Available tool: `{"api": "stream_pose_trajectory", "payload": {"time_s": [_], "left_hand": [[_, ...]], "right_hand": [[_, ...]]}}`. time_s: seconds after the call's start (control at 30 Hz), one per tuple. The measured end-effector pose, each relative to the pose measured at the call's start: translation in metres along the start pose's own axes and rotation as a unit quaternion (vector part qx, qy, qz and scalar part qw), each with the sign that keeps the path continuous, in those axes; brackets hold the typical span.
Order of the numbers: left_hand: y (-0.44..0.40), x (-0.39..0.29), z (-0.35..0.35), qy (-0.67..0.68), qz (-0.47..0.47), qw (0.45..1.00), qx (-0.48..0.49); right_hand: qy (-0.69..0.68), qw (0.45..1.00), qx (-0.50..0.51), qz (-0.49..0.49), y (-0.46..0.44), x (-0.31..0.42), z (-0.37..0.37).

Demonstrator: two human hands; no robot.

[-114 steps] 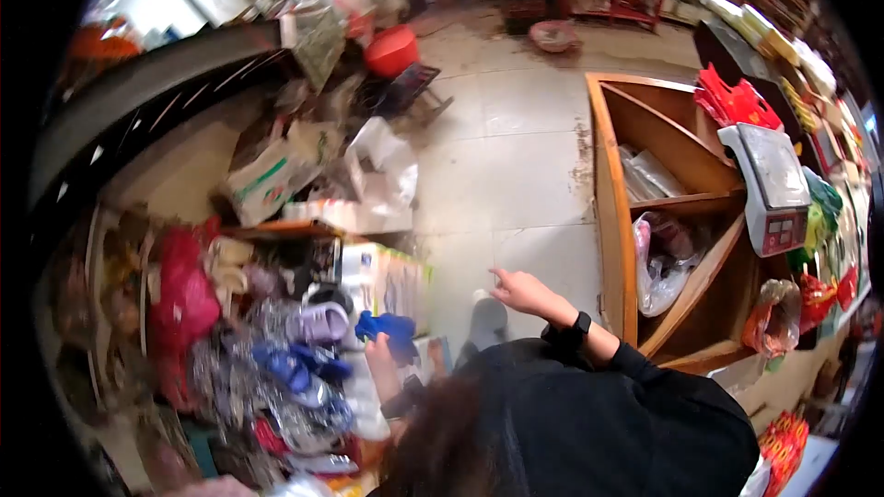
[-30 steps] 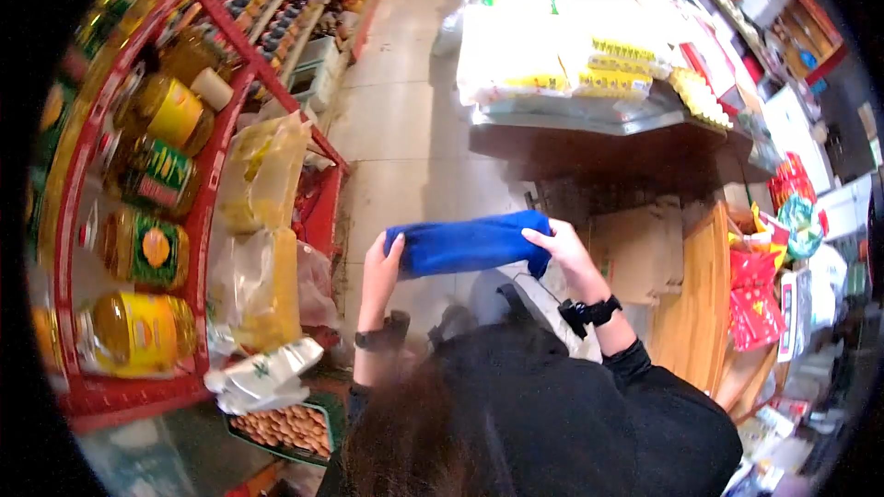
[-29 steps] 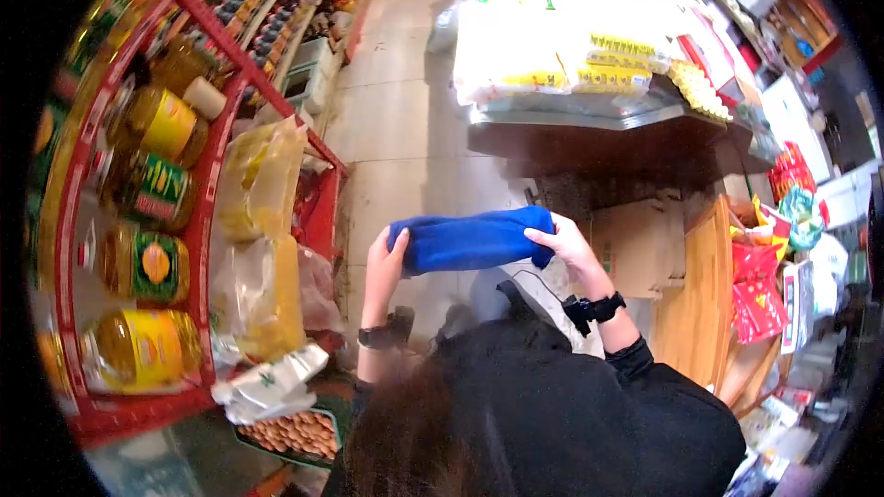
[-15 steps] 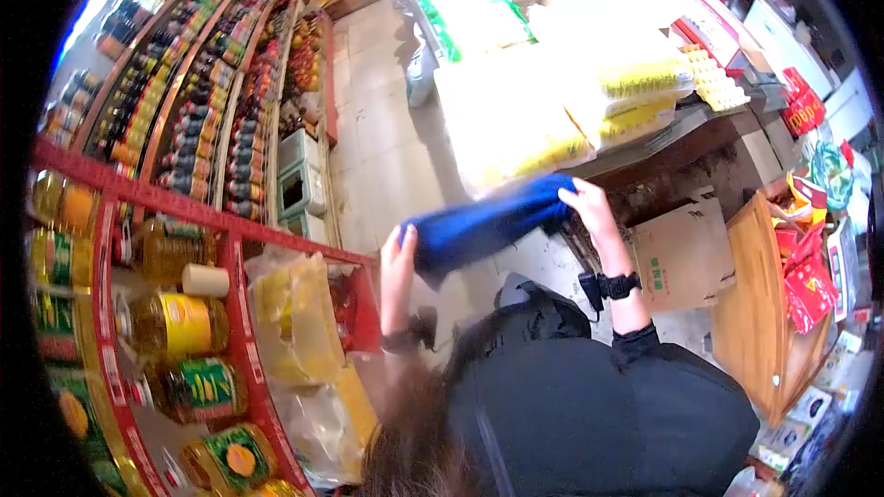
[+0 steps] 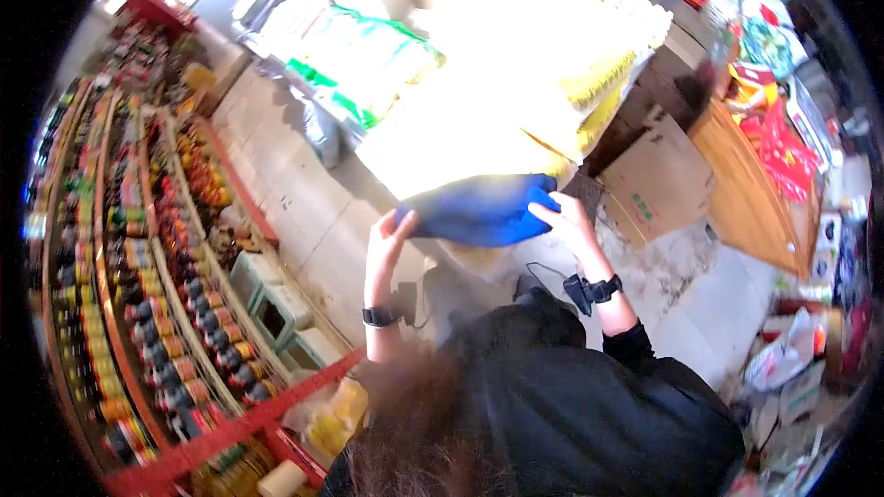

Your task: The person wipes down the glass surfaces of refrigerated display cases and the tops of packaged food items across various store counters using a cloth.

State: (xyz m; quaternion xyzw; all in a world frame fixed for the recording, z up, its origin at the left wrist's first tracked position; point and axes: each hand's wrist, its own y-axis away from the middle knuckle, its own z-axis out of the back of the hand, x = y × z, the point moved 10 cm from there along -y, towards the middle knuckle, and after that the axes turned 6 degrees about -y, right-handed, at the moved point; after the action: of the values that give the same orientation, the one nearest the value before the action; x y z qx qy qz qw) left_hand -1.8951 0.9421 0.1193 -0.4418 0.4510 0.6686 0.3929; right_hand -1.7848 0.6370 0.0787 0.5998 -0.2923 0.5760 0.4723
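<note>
A dark-to-bright blue cloth (image 5: pixel 483 213) is stretched between my two hands, blurred by motion and bulging at its middle. My left hand (image 5: pixel 390 232) pinches its left end, thumb and fingers closed on the edge. At the opposite end, my right hand (image 5: pixel 566 221) grips the fabric, with the thumb on top. Black straps with small boxes sit on both wrists. The cloth hangs in the air just in front of a table piled with yellow-wrapped packs (image 5: pixel 539 152), overlapping their near edge in view. Its exact kind is not clear.
Shelves of bottles (image 5: pixel 157 313) line the left side, with pale green stools (image 5: pixel 276 308) beside them. Green-and-white bags (image 5: pixel 359 64) lie on the overexposed table. To the right are a flattened cardboard box (image 5: pixel 654 179), a wooden board (image 5: pixel 755 184) and red bags (image 5: pixel 783 152).
The view has swung, so the shelves and table sit farther left. My right hand and its cloth end appear slightly lower and more to the left; both hands keep hold.
</note>
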Motion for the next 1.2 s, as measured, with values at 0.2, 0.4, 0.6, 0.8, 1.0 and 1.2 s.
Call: {"api": "stream_pose_trajectory", "payload": {"time_s": [0.2, 0.4, 0.6, 0.8, 1.0, 1.2], "left_hand": [[-0.030, 0.069, 0.021, 0.027, 0.066, 0.990, 0.122], [-0.128, -0.001, 0.040, 0.020, -0.058, 0.988, 0.139], [-0.180, -0.141, 0.031, 0.041, -0.184, 0.973, 0.131], [-0.178, -0.104, 0.035, 0.070, -0.178, 0.976, 0.107], [-0.161, 0.055, 0.066, -0.103, -0.019, 0.984, 0.146], [-0.170, 0.025, 0.062, -0.114, -0.028, 0.974, 0.196]], "right_hand": [[-0.129, 0.968, -0.202, -0.074, 0.043, -0.049, -0.013], [-0.188, 0.893, -0.401, 0.087, 0.038, 0.034, 0.023], [-0.298, 0.834, -0.389, 0.254, 0.043, 0.149, 0.041], [-0.267, 0.870, -0.369, 0.189, 0.051, 0.108, 0.001], [-0.217, 0.896, -0.384, 0.053, 0.076, -0.032, -0.073], [-0.134, 0.893, -0.429, 0.007, 0.076, -0.012, -0.062]]}}
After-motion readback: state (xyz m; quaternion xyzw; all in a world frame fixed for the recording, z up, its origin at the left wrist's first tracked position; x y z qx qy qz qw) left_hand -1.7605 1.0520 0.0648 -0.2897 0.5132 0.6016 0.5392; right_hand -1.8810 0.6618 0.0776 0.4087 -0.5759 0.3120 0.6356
